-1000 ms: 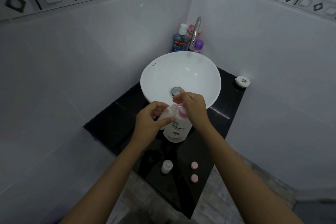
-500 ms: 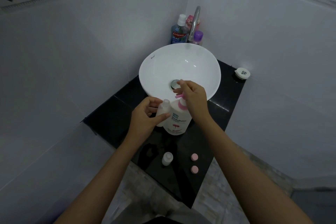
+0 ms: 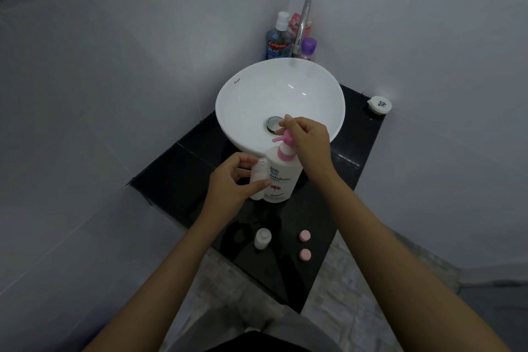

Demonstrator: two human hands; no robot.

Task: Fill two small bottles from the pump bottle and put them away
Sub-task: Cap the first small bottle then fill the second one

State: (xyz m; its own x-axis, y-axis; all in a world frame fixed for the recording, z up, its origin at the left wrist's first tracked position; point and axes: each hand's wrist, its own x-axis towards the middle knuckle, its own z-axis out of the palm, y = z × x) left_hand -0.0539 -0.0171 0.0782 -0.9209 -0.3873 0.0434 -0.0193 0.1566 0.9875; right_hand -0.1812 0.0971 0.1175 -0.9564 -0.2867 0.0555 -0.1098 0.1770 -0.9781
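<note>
A white pump bottle with a pink pump head stands on the black counter in front of the basin. My left hand holds a small translucent bottle upright against the pump bottle's left side, below the spout. My right hand rests on the pink pump head, which is raised. A second small white bottle stands uncapped near the counter's front edge. Two pink caps lie to its right.
A white round basin sits on the counter with a chrome tap behind it. A mouthwash bottle and a purple-capped bottle stand in the corner. A small white round container is at the counter's right edge. Tiled walls close in left and right.
The small bottle in my left hand has come down from the spout to beside the pump bottle's body. The pump head has risen under my right hand. The camera tilted down slightly.
</note>
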